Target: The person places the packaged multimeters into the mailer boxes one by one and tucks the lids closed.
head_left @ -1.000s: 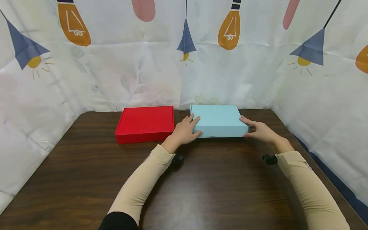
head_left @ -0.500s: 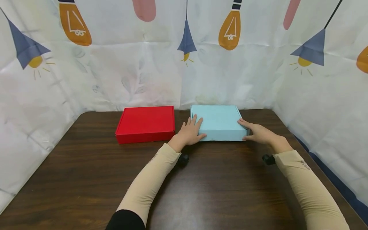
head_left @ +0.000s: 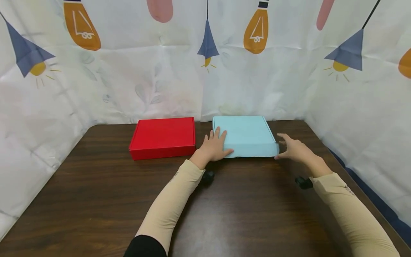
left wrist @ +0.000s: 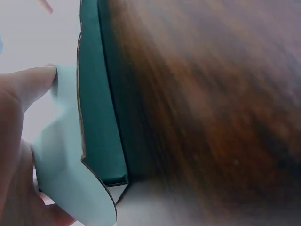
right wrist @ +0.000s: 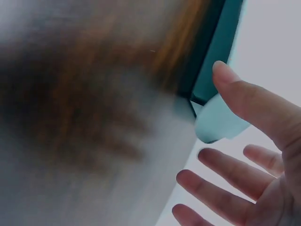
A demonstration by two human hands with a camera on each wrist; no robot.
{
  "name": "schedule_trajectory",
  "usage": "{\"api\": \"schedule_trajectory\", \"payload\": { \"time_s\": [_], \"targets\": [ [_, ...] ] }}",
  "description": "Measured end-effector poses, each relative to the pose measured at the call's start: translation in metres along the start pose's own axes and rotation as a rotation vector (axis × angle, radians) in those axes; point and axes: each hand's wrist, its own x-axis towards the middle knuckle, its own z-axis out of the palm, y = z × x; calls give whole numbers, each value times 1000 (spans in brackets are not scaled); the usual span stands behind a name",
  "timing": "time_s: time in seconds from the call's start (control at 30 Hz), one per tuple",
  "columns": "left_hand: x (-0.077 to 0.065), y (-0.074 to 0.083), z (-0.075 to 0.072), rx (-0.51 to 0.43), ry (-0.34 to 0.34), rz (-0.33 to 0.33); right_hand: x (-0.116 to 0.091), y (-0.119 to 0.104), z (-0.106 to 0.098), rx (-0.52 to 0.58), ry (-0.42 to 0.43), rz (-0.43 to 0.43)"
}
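On the dark wooden table stands a light blue cardboard box [head_left: 244,130], its front flap standing off the dark teal wall [left wrist: 101,103] beneath. My left hand [head_left: 213,147] is at its left front corner, fingers spread and fairly straight along the left edge, thumb at the front. The left wrist view has the thumb touching the light blue flap [left wrist: 61,150], whose rounded end sticks out past the corner; some fingers are partly hidden behind it. My right hand [head_left: 298,151] is just off the right front corner, its fingers apart and holding nothing.
A red cardboard box [head_left: 163,138] lies left of the blue one, a small gap between them. The wooden table [head_left: 96,200] ends at a patterned white curtain [head_left: 179,82] behind and at both sides.
The blue box's front flap came a little forward, with my left hand shifting slightly right and forward alongside it. My right hand has let go of the right corner and moved outward.
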Motion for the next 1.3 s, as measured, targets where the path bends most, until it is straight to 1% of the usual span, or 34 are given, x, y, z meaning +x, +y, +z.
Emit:
{"api": "schedule_trajectory", "payload": {
  "time_s": [0.13,0.27,0.57,0.7,0.9,1.1,1.2,1.3],
  "targets": [
    [0,-3,-1,-9,11,3,-1,0,6,29,-10,-22],
    [0,-3,-1,-22,14,16,0,-1,10,33,-22,-63],
    [0,-5,-1,-68,15,8,1,3,3,91,-85,-119],
    [1,-5,1,-89,14,17,0,5,1,101,-100,-122],
    [-1,-5,-1,-113,19,26,0,5,-1,95,-110,-126],
    [-3,-5,-1,-139,22,25,1,5,-2,110,-142,-126],
    [-3,-5,0,-134,40,16,2,6,-4,97,-162,-123],
    [-4,-4,2,-145,73,-5,4,8,-6,113,-191,-119]
  ]
}}
